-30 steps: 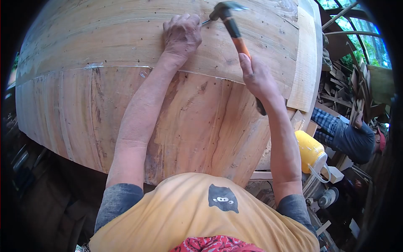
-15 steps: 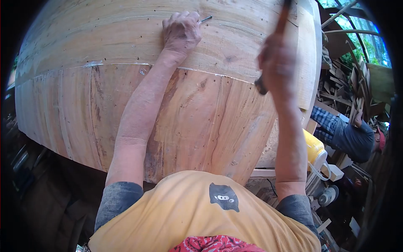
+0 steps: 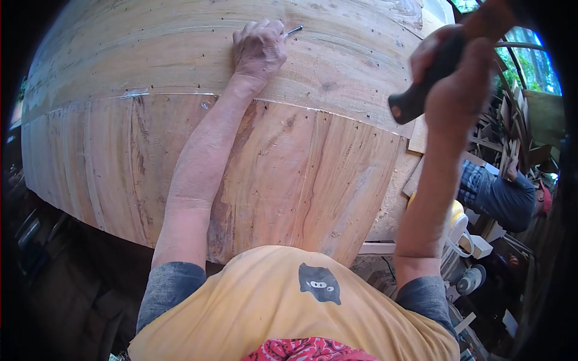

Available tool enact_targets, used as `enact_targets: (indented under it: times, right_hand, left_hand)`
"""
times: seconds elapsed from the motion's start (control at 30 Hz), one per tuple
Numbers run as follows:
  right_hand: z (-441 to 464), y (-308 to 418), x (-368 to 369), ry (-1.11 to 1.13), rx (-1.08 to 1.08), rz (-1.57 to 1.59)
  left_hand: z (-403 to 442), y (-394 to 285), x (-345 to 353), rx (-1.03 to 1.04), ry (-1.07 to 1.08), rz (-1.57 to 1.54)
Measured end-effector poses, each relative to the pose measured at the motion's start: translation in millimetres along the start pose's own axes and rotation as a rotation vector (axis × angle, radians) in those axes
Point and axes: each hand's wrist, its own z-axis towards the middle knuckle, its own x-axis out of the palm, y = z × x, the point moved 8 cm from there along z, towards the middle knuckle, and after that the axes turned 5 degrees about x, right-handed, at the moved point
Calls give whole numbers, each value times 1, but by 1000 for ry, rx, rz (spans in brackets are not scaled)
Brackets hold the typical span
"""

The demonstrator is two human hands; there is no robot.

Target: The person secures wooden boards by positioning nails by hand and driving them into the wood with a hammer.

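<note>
My left hand [image 3: 260, 51] rests on the large curved wooden surface [image 3: 289, 162], its fingers closed round a thin metal rod [image 3: 294, 30]. The rod's end sticks out to the right of the fist, close to the wood. On the upper right, my right hand [image 3: 460, 75] is wrapped round the black grip of a hammer [image 3: 433, 78], raised off the wood and close to the camera. The hammer's butt points down and left; its head is not visible. Rows of small dark marks and a pale seam run across the planks.
At the right, a yellow container [image 3: 459, 219] with a pale handle stands beside a wood block [image 3: 477, 245] and a round grey tool [image 3: 471, 280]. Another person [image 3: 512, 198] is farther off at the right, near stacked wood scraps [image 3: 512, 120].
The hammer was near the rod's end a second ago; my right hand has since lifted it up and to the right. My left hand has stayed in place on the rod.
</note>
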Motion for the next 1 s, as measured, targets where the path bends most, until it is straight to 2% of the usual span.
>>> enact_targets:
  times: [0.13, 0.23, 0.3, 0.33, 0.43, 0.7, 0.9, 0.93, 1.0]
  right_hand:
    - [-36, -56, 27, 157, 194, 9]
    - [-48, -77, 30, 185, 279, 23]
    - [-53, -81, 30, 182, 329, 22]
    - [-53, -83, 31, 191, 330, 24]
    - [-51, -85, 34, 216, 330, 22]
    - [-49, -84, 38, 250, 312, -15]
    - [-22, -22, 8, 68, 69, 129]
    - [-21, -24, 6, 57, 22, 163]
    - [-33, -62, 15, 103, 126, 20]
  left_hand:
    - [1, 4, 1, -22, -23, -18]
    - [-1, -24, 0, 211, 31, 116]
    - [-2, -22, -1, 221, -6, 47]
    - [-2, -22, 0, 228, -25, 10]
    - [0, -6, -3, 53, -90, -15]
    - [0, -9, 1, 58, -35, 21]
    - [-2, -7, 4, 43, -16, 29]
    - [-1, -7, 4, 41, -18, 29]
    - [-1, -9, 3, 54, -36, 23]
